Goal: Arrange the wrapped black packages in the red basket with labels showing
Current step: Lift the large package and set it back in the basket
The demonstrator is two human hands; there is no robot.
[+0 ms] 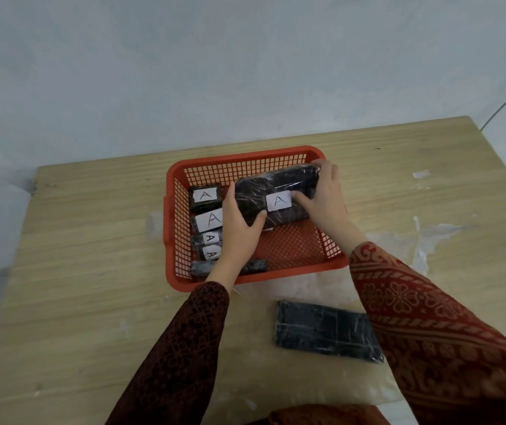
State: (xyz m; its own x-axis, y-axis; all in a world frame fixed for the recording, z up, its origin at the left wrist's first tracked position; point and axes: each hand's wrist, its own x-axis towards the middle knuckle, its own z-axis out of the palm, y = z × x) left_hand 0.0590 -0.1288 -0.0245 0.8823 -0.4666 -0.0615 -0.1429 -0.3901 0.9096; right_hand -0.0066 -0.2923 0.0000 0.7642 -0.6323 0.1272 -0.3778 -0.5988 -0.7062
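gripping the long package at both ends — left hand on the near-left end, right hand on the far-right — label up, long axis slanting over the red basket; bare floor lies beneath, toward the right.

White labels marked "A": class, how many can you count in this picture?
5. Four run down the red basket's left side. One is on the large package held in both hands. Others may be hidden.
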